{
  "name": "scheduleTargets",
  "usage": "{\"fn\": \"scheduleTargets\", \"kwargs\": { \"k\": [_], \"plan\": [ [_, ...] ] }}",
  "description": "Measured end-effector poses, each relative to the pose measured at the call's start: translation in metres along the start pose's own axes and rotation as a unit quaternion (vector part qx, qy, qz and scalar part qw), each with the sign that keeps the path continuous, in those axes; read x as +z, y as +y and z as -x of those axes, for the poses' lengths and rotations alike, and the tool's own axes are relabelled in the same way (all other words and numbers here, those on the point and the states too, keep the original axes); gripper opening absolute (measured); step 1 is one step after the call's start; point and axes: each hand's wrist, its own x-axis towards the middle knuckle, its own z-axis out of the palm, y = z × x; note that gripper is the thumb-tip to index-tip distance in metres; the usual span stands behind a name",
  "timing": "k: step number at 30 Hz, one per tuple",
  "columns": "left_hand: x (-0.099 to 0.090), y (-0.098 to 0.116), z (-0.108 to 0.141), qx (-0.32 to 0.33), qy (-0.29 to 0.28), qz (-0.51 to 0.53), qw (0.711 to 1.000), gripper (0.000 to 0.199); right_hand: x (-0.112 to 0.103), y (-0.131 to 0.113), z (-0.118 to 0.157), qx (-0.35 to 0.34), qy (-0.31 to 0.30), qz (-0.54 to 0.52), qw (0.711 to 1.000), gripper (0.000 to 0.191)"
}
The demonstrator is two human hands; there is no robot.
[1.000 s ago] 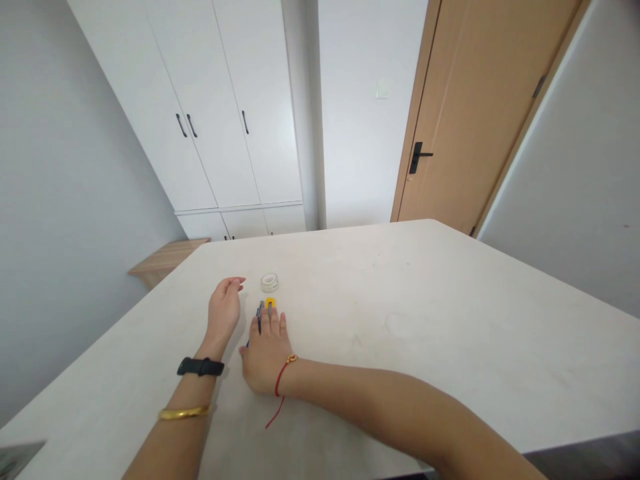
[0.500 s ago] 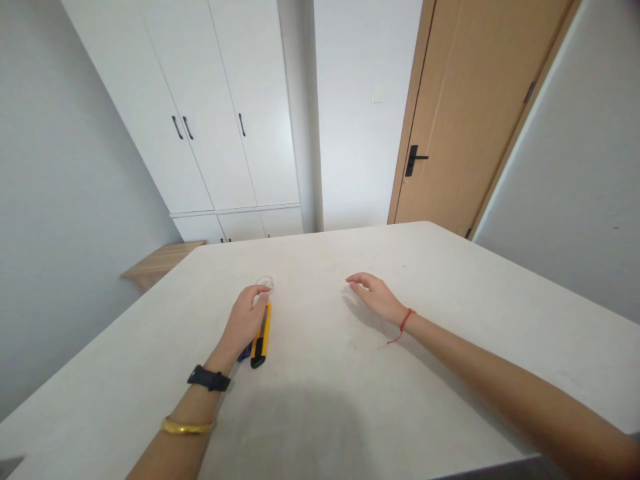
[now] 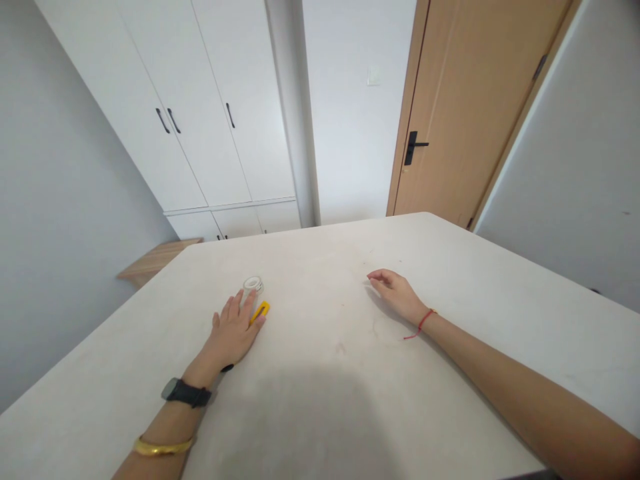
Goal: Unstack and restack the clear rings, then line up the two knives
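Observation:
My left hand point(image 3: 234, 337) lies flat with its fingers spread over a yellow and black utility knife point(image 3: 261, 309). Only the knife's yellow front part shows past the thumb and index finger, and a black bit of its end peeks out near the wrist. Just beyond the fingertips sits a small roll of clear tape point(image 3: 253, 285). My right hand point(image 3: 397, 293) is held low over the table to the right, away from these things. Its fingers curl in loosely, with thumb and index tips together and nothing visible between them.
The pale table point(image 3: 320, 267) has faint marks and tiny specks near my right hand. Past its far edge stand a white wardrobe point(image 3: 235, 160) and a wooden door point(image 3: 470, 113). A low wooden surface point(image 3: 157, 259) lies beyond the left side.
My left hand has moved left and nearer, spreading flat over the knife and covering the blue item beside it. My right hand has shifted right, its fingertips coming together. The view has tilted slightly.

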Motion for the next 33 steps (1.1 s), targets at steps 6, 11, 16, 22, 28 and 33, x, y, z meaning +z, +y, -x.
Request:
{"fn": "scheduleTargets", "kwargs": {
  "k": [6,11,16,22,28,33],
  "plan": [
    [0.013,-0.012,-0.009,-0.003,0.057,0.008,0.998,0.062,-0.001,0.005,-0.002,0.025,0.01,-0.016,0.999,0.027],
    [0.008,-0.01,-0.012,-0.018,0.07,0.004,0.997,0.06,0.0,0.006,-0.002,0.025,0.012,-0.024,0.999,0.027],
    [-0.013,0.007,-0.014,-0.009,0.028,-0.02,0.999,0.059,0.0,0.003,-0.001,0.014,0.016,-0.01,1.0,0.024],
    [-0.023,0.009,-0.013,-0.062,0.049,-0.027,0.997,0.054,-0.001,0.003,-0.001,0.032,0.003,-0.007,0.999,0.026],
    [-0.03,0.008,-0.006,-0.104,0.064,-0.03,0.992,0.05,-0.002,0.0,0.001,0.027,-0.002,0.007,1.0,0.026],
    [-0.03,0.005,-0.004,-0.108,0.074,-0.022,0.991,0.046,-0.002,-0.002,0.003,0.031,-0.003,0.001,1.0,0.025]
  ]
}}
